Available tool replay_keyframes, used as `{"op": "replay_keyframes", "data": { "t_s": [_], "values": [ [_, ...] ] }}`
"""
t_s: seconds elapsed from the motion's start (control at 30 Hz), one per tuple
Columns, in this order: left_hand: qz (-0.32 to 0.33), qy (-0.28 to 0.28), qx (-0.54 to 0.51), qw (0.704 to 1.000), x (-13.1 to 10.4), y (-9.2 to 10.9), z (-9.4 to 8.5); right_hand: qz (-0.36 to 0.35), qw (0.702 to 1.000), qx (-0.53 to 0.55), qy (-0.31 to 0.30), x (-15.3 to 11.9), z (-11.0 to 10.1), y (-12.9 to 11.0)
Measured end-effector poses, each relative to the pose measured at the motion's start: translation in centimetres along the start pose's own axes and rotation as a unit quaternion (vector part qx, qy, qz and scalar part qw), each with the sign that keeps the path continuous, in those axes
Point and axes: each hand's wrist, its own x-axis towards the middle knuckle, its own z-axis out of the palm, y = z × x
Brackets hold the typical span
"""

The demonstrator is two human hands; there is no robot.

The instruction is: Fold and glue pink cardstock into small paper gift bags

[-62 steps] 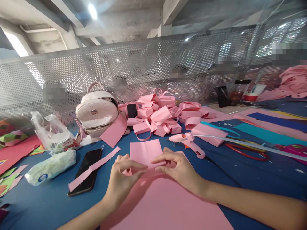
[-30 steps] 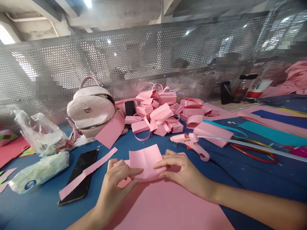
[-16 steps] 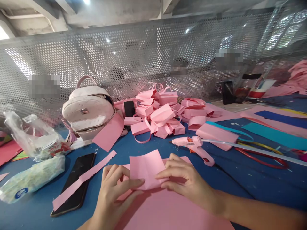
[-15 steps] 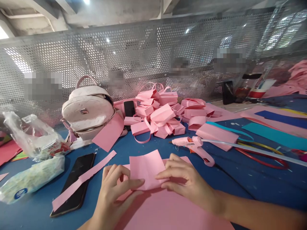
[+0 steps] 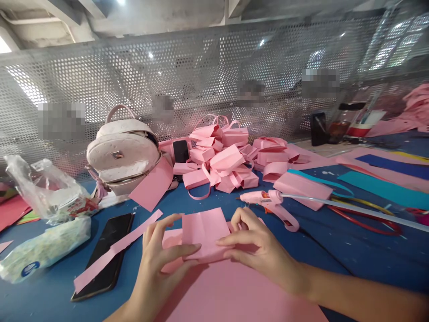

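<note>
A small folded piece of pink paper stands upright at the bottom centre, above a large pink sheet on the blue table. My left hand grips its left side, thumb and a finger on the lower left, another finger reaching to its top left corner. At its lower right, my right hand pinches the edge between thumb and fingers. More pink paper shows behind the folded piece. Just beyond my right hand lies a pink glue gun. Left of my left hand, a pink strip crosses a black phone.
A pale backpack stands back left, near a plastic bag and a wrapped pack. Pink paper bags are heaped at the back centre. Teal sheet and cords lie right. A perforated metal screen rises behind.
The fingers of my left hand have lifted and stretched up toward the folded paper's top left corner. The paper now faces me more squarely. My right fingers have shifted slightly and curl more.
</note>
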Motion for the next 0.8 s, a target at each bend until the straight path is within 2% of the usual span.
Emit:
{"op": "replay_keyframes", "data": {
  "t_s": [0.33, 0.47, 0.8],
  "values": [
    [-0.008, -0.015, -0.018, 1.0, -0.09, -0.15, 0.21, 0.052, 0.997, 0.055, 0.0, 0.03, 0.29, -0.01],
    [-0.017, -0.017, -0.028, 0.999, -0.07, -0.06, 0.25, 0.081, 0.995, 0.049, 0.011, 0.29, 0.0, -0.25],
    [-0.007, -0.016, -0.025, 1.0, -0.16, -0.07, 0.21, 0.096, 0.995, 0.039, 0.009, 0.54, -0.24, -0.27]
  ]
}}
